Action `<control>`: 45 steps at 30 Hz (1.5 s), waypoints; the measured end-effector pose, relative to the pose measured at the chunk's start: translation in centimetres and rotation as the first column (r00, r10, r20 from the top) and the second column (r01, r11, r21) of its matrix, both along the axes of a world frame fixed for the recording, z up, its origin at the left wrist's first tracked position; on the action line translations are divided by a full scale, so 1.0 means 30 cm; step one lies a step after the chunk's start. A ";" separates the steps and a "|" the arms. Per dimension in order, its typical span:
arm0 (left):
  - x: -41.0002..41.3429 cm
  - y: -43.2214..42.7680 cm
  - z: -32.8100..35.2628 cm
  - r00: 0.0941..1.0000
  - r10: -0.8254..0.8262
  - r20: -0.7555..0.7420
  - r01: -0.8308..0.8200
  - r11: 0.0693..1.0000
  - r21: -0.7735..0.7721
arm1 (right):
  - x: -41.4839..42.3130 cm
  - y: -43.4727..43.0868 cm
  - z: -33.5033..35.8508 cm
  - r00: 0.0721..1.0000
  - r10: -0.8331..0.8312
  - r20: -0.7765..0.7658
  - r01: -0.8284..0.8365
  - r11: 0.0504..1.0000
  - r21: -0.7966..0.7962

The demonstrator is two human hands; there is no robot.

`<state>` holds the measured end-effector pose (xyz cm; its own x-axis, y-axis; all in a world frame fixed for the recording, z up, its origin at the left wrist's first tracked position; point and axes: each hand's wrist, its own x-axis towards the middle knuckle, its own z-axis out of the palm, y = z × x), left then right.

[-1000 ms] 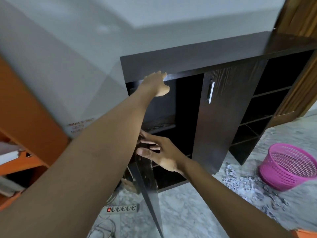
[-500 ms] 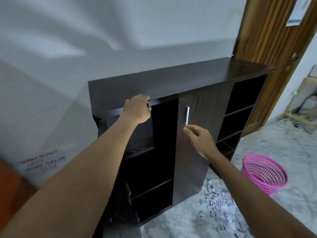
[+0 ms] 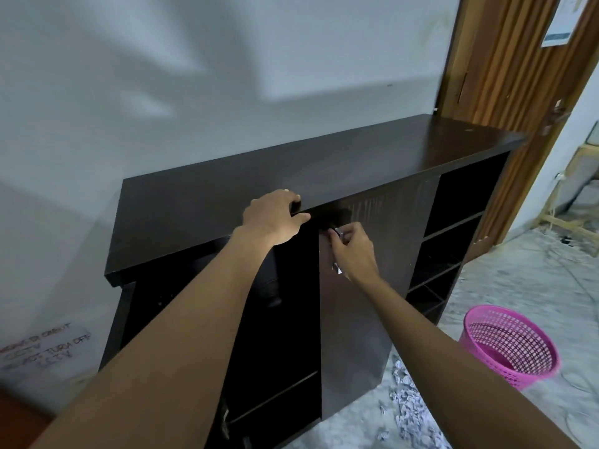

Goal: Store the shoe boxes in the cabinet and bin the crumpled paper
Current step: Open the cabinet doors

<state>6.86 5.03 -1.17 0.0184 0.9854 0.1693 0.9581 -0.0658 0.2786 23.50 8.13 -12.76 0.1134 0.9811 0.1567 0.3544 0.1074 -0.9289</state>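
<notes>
Both hands are now on the cabinet [image 3: 324, 170]: the left hand [image 3: 272, 218] keeps its fingers curled over the front edge of its top, while the right hand [image 3: 351, 251], which half a second ago was short of the metal handle [image 3: 337, 231], has closed round that handle on the shut door [image 3: 385, 254]. Judged from this, the step in hand is opening the door to free a compartment. No shoe boxes are in view, and the crumpled paper [image 3: 411, 413] lies on the floor [image 3: 534, 273] between the cabinet foot and the pink basket [image 3: 509, 345], not yet binned.
</notes>
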 end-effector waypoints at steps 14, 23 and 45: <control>0.057 0.018 -0.012 0.999 -0.011 0.041 0.010 0.999 0.031 | 0.009 -0.065 -0.027 0.987 -0.069 -0.146 0.076 0.996 0.043; 0.081 -0.004 -0.029 0.997 0.011 0.080 -0.018 0.995 0.095 | 0.182 -0.222 -0.012 0.989 -0.046 -0.142 0.048 0.999 0.011; 0.214 0.084 -0.062 0.997 -0.072 -0.001 0.070 0.974 0.217 | 0.743 -0.420 0.227 0.810 -0.404 0.424 0.465 0.884 -0.047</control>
<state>13.29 7.55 -3.04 0.0853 0.9214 0.3790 0.9468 -0.1934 0.2570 45.78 -4.49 -5.96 0.4924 0.8585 0.1433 0.6680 -0.2672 -0.6945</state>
